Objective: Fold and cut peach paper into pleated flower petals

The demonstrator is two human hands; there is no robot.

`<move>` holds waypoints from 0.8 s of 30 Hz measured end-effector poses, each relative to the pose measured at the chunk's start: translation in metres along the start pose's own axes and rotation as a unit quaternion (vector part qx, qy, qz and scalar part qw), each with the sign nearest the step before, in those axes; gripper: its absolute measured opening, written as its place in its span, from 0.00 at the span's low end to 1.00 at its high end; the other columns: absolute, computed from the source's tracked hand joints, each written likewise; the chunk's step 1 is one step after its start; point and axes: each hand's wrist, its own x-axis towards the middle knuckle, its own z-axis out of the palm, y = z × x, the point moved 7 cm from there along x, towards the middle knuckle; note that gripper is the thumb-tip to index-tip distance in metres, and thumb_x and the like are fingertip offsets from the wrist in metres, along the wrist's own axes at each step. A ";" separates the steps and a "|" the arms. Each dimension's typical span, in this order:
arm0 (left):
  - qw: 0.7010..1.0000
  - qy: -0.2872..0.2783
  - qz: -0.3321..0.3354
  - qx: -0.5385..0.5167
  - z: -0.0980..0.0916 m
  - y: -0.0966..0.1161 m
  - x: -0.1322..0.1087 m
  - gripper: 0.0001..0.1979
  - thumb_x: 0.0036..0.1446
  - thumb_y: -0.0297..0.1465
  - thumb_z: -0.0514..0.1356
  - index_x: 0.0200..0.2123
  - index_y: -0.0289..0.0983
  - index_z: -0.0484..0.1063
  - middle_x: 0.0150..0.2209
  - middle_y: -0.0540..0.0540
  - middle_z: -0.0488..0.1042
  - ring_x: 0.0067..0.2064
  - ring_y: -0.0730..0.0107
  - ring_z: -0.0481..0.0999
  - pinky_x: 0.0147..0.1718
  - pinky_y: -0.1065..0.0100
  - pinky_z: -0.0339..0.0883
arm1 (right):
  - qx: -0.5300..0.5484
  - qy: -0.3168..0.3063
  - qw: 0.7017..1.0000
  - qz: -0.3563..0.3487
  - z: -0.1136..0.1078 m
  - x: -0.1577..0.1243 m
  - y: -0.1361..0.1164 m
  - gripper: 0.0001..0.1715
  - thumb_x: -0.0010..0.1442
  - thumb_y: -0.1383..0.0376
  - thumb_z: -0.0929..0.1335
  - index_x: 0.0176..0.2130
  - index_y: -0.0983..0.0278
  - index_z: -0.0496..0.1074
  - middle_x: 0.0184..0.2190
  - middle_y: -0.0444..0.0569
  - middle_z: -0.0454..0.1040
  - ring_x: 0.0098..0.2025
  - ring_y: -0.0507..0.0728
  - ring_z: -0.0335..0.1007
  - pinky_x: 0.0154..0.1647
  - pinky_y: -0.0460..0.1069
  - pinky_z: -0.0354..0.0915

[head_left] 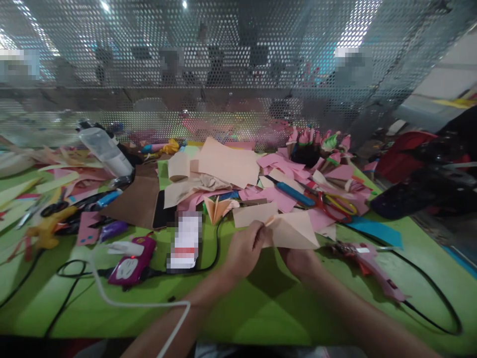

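Peach paper (294, 229), folded to a point, is held just above the green surface (261, 308) at lower centre of the frame. The left hand (244, 251) is closed, with its fingertips pinched on the sheet's left edge. The right hand (302, 261) is curled beneath the sheet, largely hidden, and appears closed on its lower edge. The sheet is judged light, thin and limp, easily creased or torn, so it is best taken along a fold with a gentle pinch. A pink glue gun (367, 258) lies just right of the hands. Further back, scissors (335, 205) and a blue knife (294, 194) are seen among paper scraps (227, 166), before a perforated screen (238, 74).
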 end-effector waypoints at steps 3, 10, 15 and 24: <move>1.000 0.026 -0.003 0.004 -0.017 -0.004 0.004 0.13 0.67 0.34 0.47 0.33 0.38 0.67 0.25 0.50 0.70 0.27 0.70 0.69 0.27 0.70 0.55 | 0.022 0.021 0.998 0.048 -0.005 0.009 -0.009 0.13 0.55 0.53 0.70 0.39 0.55 0.76 0.38 0.47 0.81 0.41 0.61 0.76 0.41 0.56 0.73; 0.990 0.017 0.029 0.136 -0.037 -0.001 0.009 0.15 0.68 0.35 0.47 0.38 0.37 0.71 0.26 0.48 0.73 0.27 0.67 0.71 0.27 0.70 0.55 | -0.215 0.040 0.965 -0.147 -0.024 0.026 -0.095 0.22 0.59 0.55 0.69 0.53 0.54 0.72 0.52 0.49 0.73 0.54 0.62 0.67 0.54 0.59 0.63; 0.961 -0.066 0.079 0.258 -0.021 0.009 0.006 0.15 0.68 0.35 0.47 0.42 0.37 0.72 0.27 0.45 0.76 0.29 0.62 0.74 0.29 0.68 0.60 | -0.414 -0.137 0.885 -0.165 0.016 0.016 -0.098 0.17 0.56 0.52 0.72 0.44 0.55 0.77 0.46 0.50 0.77 0.52 0.64 0.67 0.53 0.59 0.60; 0.947 -0.115 0.118 0.276 -0.014 0.013 0.005 0.17 0.69 0.37 0.45 0.42 0.37 0.71 0.27 0.44 0.76 0.28 0.63 0.75 0.29 0.68 0.62 | -0.320 -0.114 0.937 -0.077 0.010 0.014 -0.076 0.17 0.54 0.49 0.72 0.27 0.59 0.76 0.26 0.47 0.73 0.34 0.59 0.65 0.34 0.52 0.61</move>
